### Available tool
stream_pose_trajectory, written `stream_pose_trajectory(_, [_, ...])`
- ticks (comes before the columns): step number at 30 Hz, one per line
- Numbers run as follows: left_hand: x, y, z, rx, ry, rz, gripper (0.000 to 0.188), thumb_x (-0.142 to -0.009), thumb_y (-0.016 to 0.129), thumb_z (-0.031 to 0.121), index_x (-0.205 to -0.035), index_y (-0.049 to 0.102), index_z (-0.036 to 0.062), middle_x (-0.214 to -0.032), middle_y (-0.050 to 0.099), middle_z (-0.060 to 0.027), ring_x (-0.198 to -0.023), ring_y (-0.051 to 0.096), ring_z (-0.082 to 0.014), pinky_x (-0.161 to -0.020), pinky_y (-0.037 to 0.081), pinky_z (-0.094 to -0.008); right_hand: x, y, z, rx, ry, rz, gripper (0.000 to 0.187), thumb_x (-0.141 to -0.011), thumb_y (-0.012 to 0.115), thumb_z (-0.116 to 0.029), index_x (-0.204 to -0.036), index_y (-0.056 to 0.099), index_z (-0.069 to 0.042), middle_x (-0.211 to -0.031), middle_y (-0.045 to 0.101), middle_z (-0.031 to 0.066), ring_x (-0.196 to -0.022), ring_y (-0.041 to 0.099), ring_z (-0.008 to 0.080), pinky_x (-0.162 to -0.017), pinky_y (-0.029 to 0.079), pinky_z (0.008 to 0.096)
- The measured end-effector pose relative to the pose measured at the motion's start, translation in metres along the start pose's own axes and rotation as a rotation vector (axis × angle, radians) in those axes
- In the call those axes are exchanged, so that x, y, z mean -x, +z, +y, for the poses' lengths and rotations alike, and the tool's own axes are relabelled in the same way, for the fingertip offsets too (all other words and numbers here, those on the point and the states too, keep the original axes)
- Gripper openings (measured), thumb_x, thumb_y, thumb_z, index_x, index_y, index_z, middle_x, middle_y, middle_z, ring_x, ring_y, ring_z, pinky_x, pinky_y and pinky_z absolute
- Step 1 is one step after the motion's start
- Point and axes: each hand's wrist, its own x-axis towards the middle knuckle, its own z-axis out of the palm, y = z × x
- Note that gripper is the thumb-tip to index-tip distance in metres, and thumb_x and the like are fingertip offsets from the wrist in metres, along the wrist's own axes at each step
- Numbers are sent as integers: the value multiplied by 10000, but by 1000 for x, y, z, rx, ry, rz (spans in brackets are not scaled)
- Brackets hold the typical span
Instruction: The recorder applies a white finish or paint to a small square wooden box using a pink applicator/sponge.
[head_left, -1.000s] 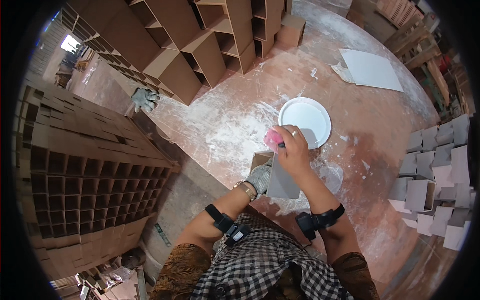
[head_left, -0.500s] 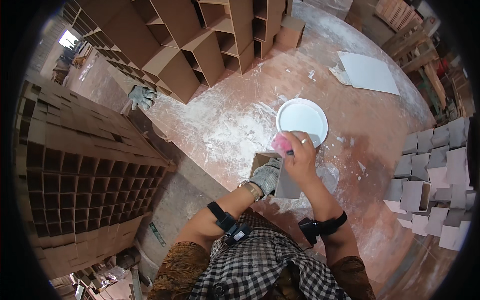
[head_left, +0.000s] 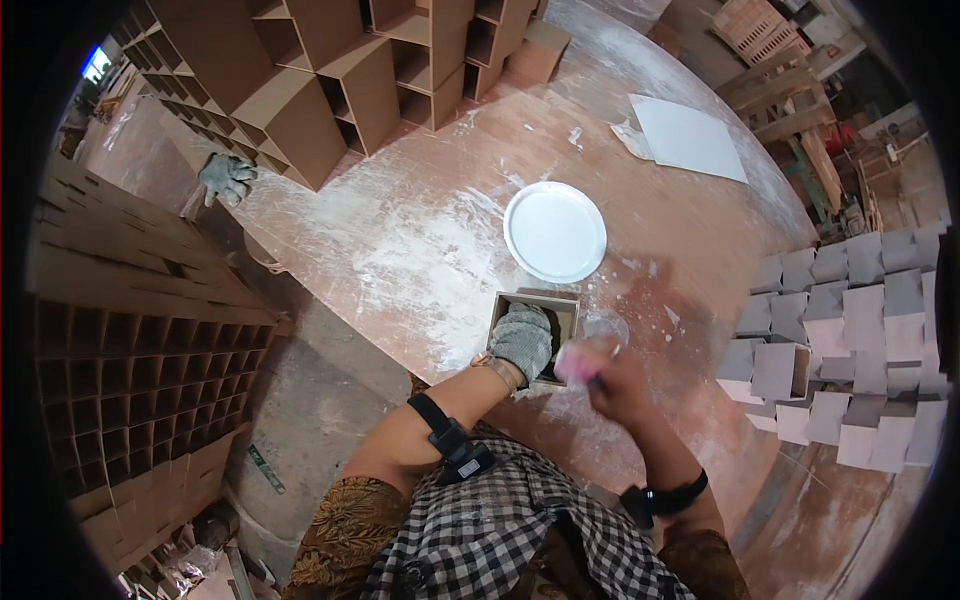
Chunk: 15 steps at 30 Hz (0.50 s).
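A small open-topped box point(head_left: 567, 318), with brown inside walls, is in front of me. My left hand point(head_left: 523, 343), in a grey knit glove, reaches into it and holds it from within; its fingertips are partly hidden. My bare right hand point(head_left: 618, 384) is closed around a pink sponge-like pad point(head_left: 575, 364) with a dark piece at its base. Both are smeared by motion, close to the box's right side. Beyond the box lies a round white dish point(head_left: 555, 235) with a smooth white surface.
Brown boxes point(head_left: 285, 125) are stacked at the far left, with a grey glove point(head_left: 227, 180) beside them. More open boxes point(head_left: 150, 370) stand left of the table point(head_left: 400, 260). Pale boxes point(head_left: 850, 330) are piled on the right. A white sheet point(head_left: 690, 140) lies at the back.
The box has turned so that its opening faces up. My right hand with the pink pad has moved down from beside the dish to the box's right side. The view has shifted.
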Motion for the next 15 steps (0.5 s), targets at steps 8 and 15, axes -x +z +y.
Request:
stream_pose_trajectory(8, [-4,17,12,-4,0,46,246,-725,568,181,-868,646,-3,-807,630,-190,-780,625,-327,-677,496,-423,-29,-2,19,290,18,34,429,-602,565,32,-1011,594,-92,-906,608,117,-835,576,325,-699,480,405])
stream_pose_trajectory(15, [-10,26,26,-157,25,9,207,-740,550,172,-827,674,30,-809,647,-165,-765,635,-300,-667,494,-408,46,11,0,-120,151,62,369,-624,547,36,-971,597,-81,-864,607,133,-806,583,334,-667,481,397])
